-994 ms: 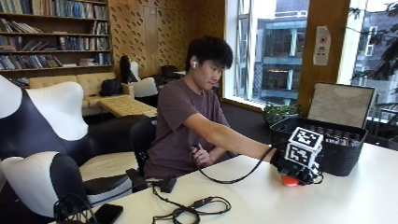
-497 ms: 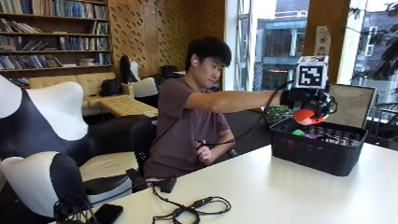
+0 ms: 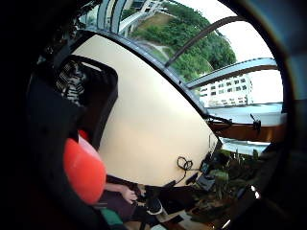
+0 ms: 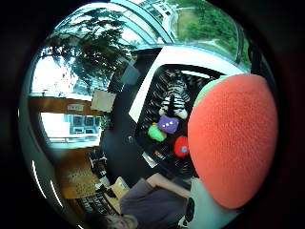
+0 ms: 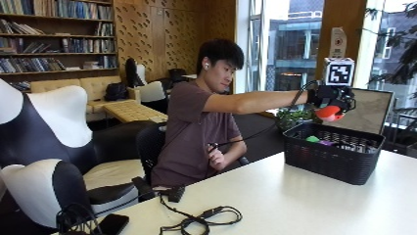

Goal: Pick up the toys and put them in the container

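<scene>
In the outside view my gloved right hand (image 5: pixel 331 98) is stretched out high above the black basket (image 5: pixel 332 155), its fingers curled round a red-orange ball toy (image 5: pixel 328 112). That ball (image 4: pixel 233 138) fills much of the thumb side palm view and shows at the edge of the little finger side view as an orange ball (image 3: pixel 84 170). Down in the basket (image 4: pixel 152 102) lie a striped plush toy (image 4: pixel 174 95), a purple toy (image 4: pixel 168 124), a green toy (image 4: pixel 156 132) and a small red toy (image 4: pixel 181 146). A green toy (image 5: pixel 313 139) peeks over the rim.
The basket stands on a white table (image 5: pixel 293 200) near its far right side. A black cable coil (image 5: pixel 202 220) lies at the table's near edge. The person's bare left hand (image 5: pixel 214 155) rests at their lap. Black-and-white chairs (image 5: pixel 45 147) stand at the left.
The hand lifted the red-orange ball from the table, carried it up over the basket, and now holds it slightly higher and further right above the basket.
</scene>
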Action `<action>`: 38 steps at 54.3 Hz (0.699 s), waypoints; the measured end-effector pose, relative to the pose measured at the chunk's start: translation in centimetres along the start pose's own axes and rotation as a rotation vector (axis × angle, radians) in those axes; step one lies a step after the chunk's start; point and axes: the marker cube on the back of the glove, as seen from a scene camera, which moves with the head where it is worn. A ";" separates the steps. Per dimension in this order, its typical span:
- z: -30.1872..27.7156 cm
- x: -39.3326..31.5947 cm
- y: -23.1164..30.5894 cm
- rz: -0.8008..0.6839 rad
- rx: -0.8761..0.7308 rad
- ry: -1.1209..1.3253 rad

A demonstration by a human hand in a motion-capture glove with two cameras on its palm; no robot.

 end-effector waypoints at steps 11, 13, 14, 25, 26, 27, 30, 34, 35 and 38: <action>-0.8 -8.1 0.8 -0.349 -0.013 -0.330; -0.6 -8.5 0.7 -0.350 -0.010 -0.327; -0.5 -8.6 0.6 -0.343 -0.008 -0.319; 1.6 -8.4 -0.4 -0.168 -0.237 -0.137; 1.9 -8.5 -0.4 -0.154 -0.281 -0.119; 2.1 -8.6 -0.4 -0.131 -0.315 -0.099; 2.6 -9.0 -0.5 -0.117 -0.341 -0.094; 2.3 -9.4 0.0 -0.314 -0.282 -0.268; 2.3 -9.4 0.0 -0.321 -0.272 -0.290; 2.7 -8.9 -0.4 -0.242 -0.266 -0.243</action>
